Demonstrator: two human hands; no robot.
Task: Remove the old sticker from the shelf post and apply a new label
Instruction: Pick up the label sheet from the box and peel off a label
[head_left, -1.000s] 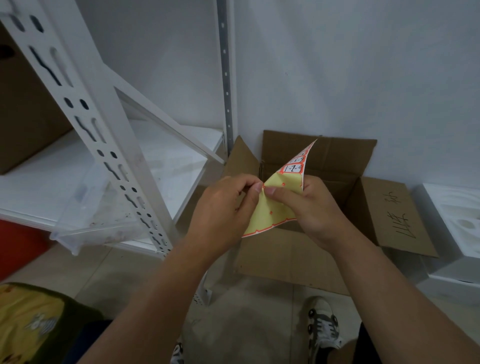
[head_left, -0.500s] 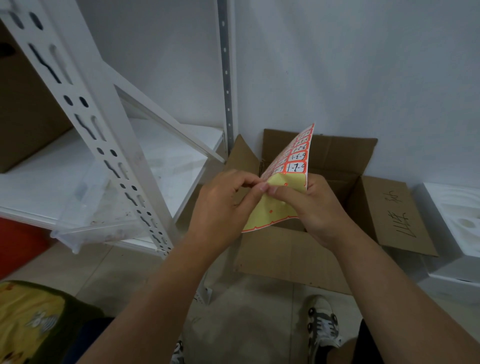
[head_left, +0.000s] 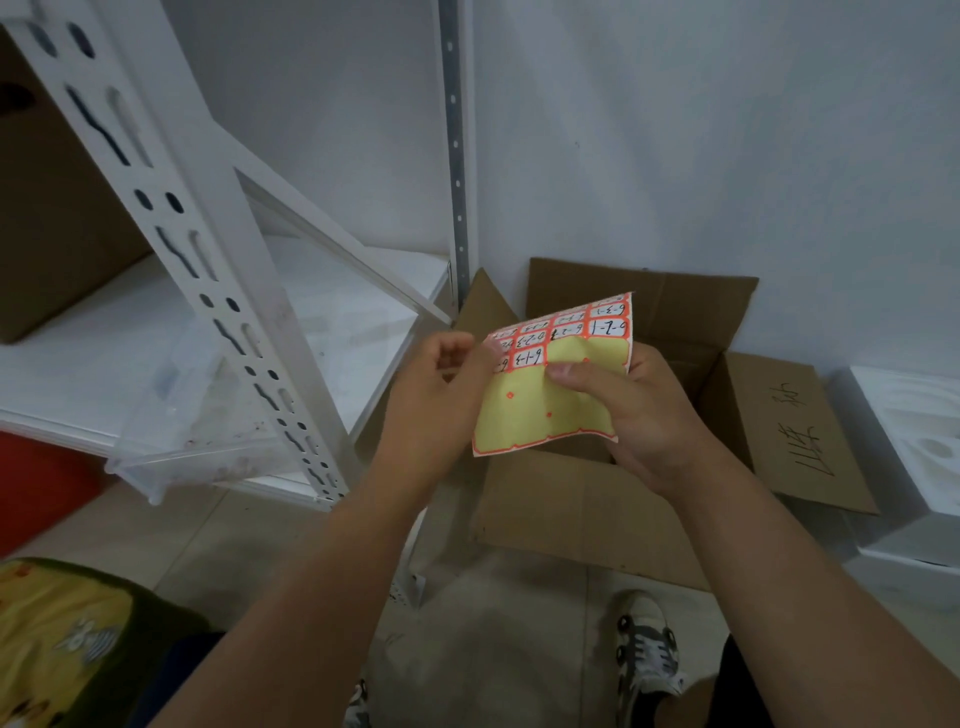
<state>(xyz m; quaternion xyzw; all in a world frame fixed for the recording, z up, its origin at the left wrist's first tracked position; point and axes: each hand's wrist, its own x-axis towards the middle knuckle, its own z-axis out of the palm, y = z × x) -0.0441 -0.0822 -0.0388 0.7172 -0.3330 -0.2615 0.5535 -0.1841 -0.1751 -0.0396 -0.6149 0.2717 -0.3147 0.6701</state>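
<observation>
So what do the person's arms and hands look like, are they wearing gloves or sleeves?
No gloves and no sleeves in view. The left hand and right hand are bare, and both forearms are bare right down to the picture's lower edge. No watch, ring or bracelet shows on either wrist. The fingernails are short and plain.

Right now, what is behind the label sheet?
Behind the label sheet stands an open cardboard box on the floor, its back flaps up against the wall. The sheet and both hands, left and right, cover the box's opening, so its contents cannot be seen.
</observation>
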